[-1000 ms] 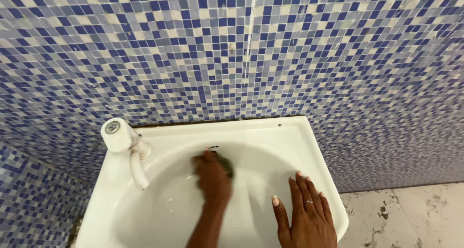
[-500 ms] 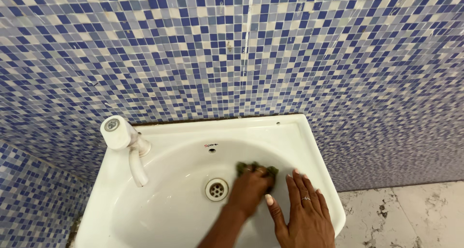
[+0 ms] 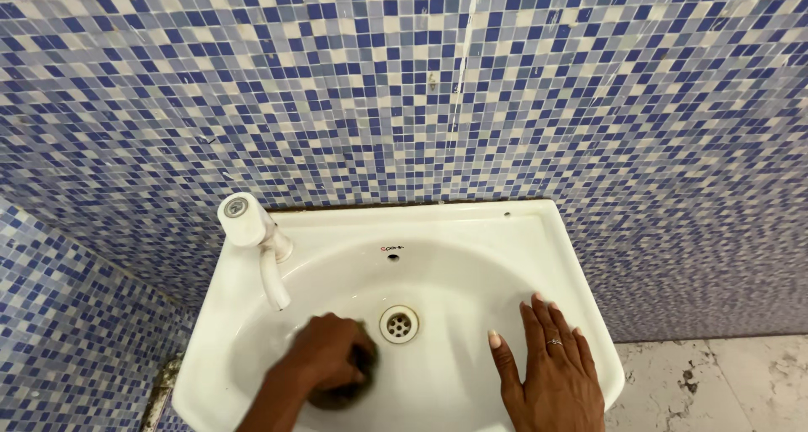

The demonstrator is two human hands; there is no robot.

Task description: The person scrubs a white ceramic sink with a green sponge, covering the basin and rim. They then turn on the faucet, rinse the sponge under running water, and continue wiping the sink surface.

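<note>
The left hand was curled over a dark green scrubbing pad, pressing it against the bowl of the white washbasin, low on the left side just beside the drain. The right hand lay open and flat on the basin's right slope, fingers spread, a ring on one. The bowl looked mostly clean and wet, though grime showed at the left outer edge. The white tap stood close above the scrubbing hand, with blue mosaic tiles behind.
</note>
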